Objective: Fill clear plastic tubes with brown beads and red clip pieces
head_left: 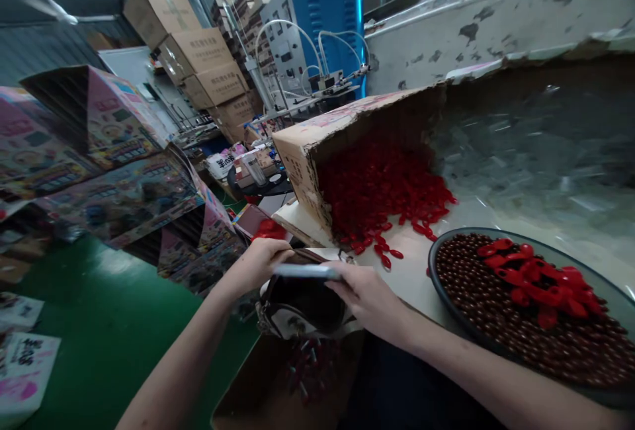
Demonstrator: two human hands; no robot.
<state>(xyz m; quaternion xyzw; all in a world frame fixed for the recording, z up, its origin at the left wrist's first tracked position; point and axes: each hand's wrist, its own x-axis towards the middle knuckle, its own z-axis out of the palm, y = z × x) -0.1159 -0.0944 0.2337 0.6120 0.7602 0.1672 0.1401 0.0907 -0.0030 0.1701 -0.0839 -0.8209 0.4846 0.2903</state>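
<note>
A black-and-white handbag (284, 321) hangs open in front of me, its dark inside showing. My left hand (262, 262) pinches the bag's far left rim between thumb and fingers. My right hand (370, 298) grips a thin, pale smartphone (307, 272), held edge-on across the bag's mouth and slightly blurred. Below the bag is an open cardboard box (262, 384) with small red and clear pieces (310, 370) inside. Right of my right hand, a round basin (434, 278) holds dark brown beads (461, 284) with red plastic pieces (546, 284) on top.
A cardboard box on its side (297, 165) spills red pieces (387, 185) onto the white tabletop (411, 255). Clear plastic pieces (546, 145) fill another box at right. Printed display cartons (124, 205) are stacked at left above the green floor (109, 324). A blue machine (322, 26) stands behind.
</note>
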